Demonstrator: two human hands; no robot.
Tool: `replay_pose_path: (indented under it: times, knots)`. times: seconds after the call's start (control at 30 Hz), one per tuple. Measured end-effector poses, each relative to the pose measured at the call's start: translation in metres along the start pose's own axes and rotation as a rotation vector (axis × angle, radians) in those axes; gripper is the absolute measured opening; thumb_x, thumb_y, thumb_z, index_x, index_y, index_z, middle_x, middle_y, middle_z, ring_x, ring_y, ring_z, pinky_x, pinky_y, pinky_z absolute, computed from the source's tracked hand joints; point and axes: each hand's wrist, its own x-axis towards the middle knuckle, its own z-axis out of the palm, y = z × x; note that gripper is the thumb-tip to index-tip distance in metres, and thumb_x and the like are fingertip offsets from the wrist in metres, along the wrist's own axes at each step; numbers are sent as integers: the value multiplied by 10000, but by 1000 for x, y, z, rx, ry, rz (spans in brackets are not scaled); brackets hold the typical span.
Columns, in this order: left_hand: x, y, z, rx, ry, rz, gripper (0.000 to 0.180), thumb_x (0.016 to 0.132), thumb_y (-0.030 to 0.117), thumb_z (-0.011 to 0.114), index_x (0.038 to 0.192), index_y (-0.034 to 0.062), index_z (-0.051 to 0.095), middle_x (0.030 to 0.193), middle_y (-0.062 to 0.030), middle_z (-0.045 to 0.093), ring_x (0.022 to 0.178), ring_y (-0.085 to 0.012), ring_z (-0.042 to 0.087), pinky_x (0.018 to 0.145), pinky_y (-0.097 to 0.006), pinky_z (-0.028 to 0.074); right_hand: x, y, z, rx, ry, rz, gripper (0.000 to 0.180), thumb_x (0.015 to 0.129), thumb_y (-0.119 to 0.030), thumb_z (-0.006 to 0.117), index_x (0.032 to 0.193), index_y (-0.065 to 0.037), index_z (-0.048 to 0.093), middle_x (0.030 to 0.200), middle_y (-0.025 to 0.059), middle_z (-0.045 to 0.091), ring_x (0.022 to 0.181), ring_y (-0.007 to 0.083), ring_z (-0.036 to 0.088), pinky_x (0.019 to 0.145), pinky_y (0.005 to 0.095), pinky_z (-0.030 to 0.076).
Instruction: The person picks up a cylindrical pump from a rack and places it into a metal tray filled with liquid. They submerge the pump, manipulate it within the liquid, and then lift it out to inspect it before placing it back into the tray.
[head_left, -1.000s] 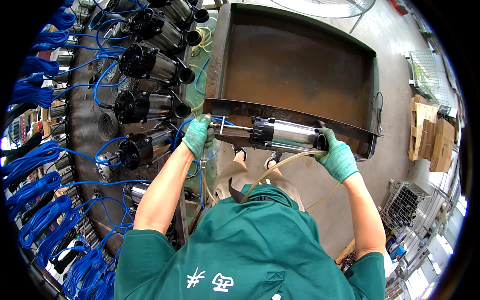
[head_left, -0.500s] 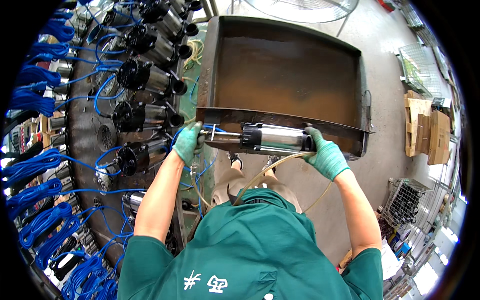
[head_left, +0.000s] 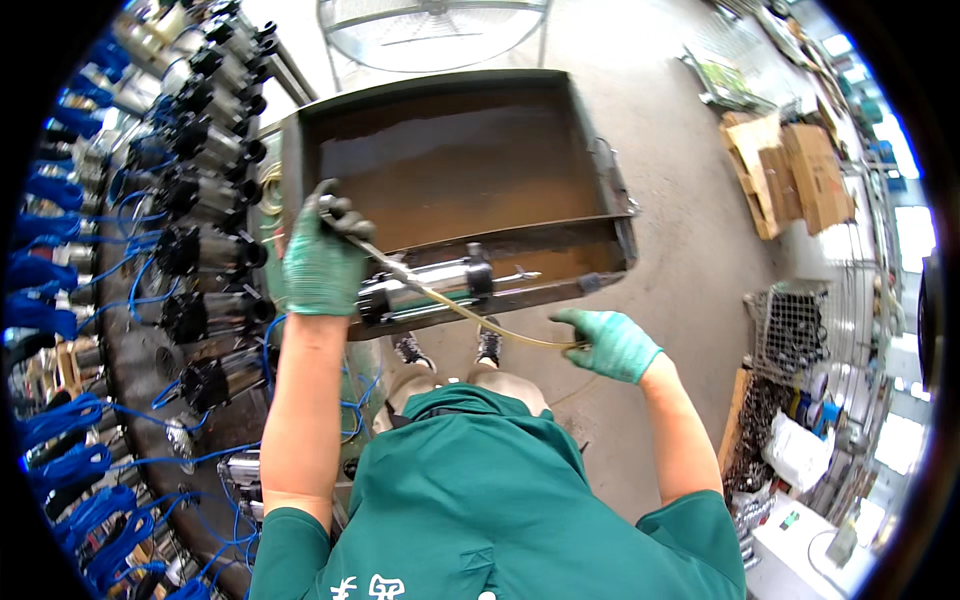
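A pump motor point(head_left: 440, 279), a silver cylinder with black ends, lies across the near section of a dark metal tray point(head_left: 440, 78). Its thin shaft points right. My left hand point(head_left: 328, 255), in a green glove, is closed round a metal fitting on the end of a yellowish hose, above the motor's left end. From there the hose point(head_left: 478, 318) slants down over the motor to my right hand point(head_left: 615, 345). The right hand, gloved too, has the hose between thumb and fingers, in front of the tray and apart from the motor.
Several similar motors point(head_left: 215, 250) line a dark bench on the left, with bundles of blue cable point(head_left: 60, 415) beyond. A large fan point(head_left: 435, 35) stands behind the tray. Cardboard point(head_left: 815, 178) and a wire basket point(head_left: 790, 325) are at the right.
Both hands have let go of the motor, which now lies on the tray with its shaft to the right instead of left. The hose is now between my hands. The view has shifted.
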Motion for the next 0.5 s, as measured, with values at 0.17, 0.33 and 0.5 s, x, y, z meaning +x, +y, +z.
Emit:
replay_pose_path:
  times: [0.17,0.33,0.5]
  knots:
    - [-24,-176,62,242,-74,-328,432,1036,266,629,1376,23,521,1044,-89,665,907,-238,665,892,-416,562,-20,12,17,222,200,49,441,915,-278,715,1301,-95,609,1010,219,738,935,406,713,813,513,569]
    - [-59,-211,67,1077,-416,-443,632,1084,342,537,1584,10,342,1385,-171,632,1216,-291,653,1026,-411,538,-25,126,55,38,538,246,243,993,-282,633,1103,-65,626,940,229,732,883,453,704,762,536,560]
    - [-76,-152,37,1018,-333,-535,501,1095,308,519,1471,-24,507,1328,-164,670,1141,-254,683,997,-390,554,-19,218,49,46,570,562,298,1006,-311,622,1115,-34,627,997,252,723,957,463,691,816,547,549]
